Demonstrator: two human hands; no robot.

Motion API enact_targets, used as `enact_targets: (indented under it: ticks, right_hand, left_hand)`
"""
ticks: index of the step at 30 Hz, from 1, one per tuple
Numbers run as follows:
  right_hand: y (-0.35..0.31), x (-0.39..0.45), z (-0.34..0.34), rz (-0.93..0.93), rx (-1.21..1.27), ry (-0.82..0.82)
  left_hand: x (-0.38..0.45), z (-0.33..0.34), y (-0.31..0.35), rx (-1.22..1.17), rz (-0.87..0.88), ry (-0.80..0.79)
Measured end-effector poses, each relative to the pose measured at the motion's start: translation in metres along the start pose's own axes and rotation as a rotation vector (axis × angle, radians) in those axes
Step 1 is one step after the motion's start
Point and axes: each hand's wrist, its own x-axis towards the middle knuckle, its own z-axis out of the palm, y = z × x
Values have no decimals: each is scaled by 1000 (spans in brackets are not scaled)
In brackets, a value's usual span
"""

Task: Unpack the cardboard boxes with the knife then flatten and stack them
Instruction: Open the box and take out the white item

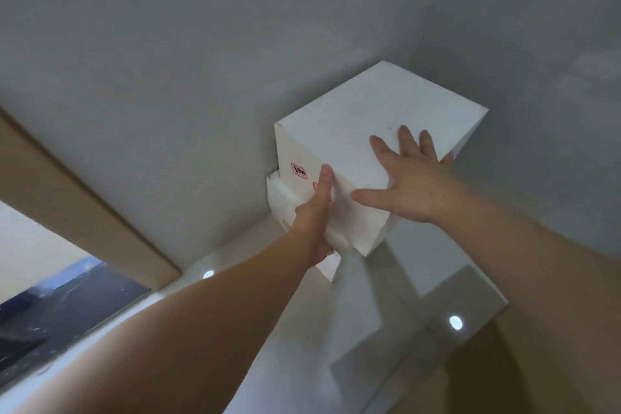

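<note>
We see two white boxes stacked in the far corner; our right grip (408,175) lies flat and open on the top box (363,118); our left grip (316,212) presses its near-left side, fingers straight, above the lower box (280,198)

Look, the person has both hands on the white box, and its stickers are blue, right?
Not quite. Both hands are on the white box: the right hand lies flat on top and the left hand is against its side. But the stickers are red, not blue, as the head view shows.
</note>
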Motion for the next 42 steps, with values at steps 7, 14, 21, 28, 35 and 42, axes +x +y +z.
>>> enact_targets:
  ticks: [7,14,21,28,35,42]
  right_hand:
    - [34,25,-10,56,1,13]
    - [50,39,6,230,72,183]
    - [57,59,-6,-14,28,215]
    - [79,46,3,284,497,232]
    - [85,51,14,230,568,279]
    - [85,38,8,158,520,330]
  left_hand:
    - [37,37,5,-16,37,-40]
    - [77,73,2,-116,57,-137]
    - [103,95,-10,-193,140,-169]
    - [125,73,-51,425,416,-88]
    - [151,84,-67,857,501,108]
    - [158,85,-66,838,512,121]
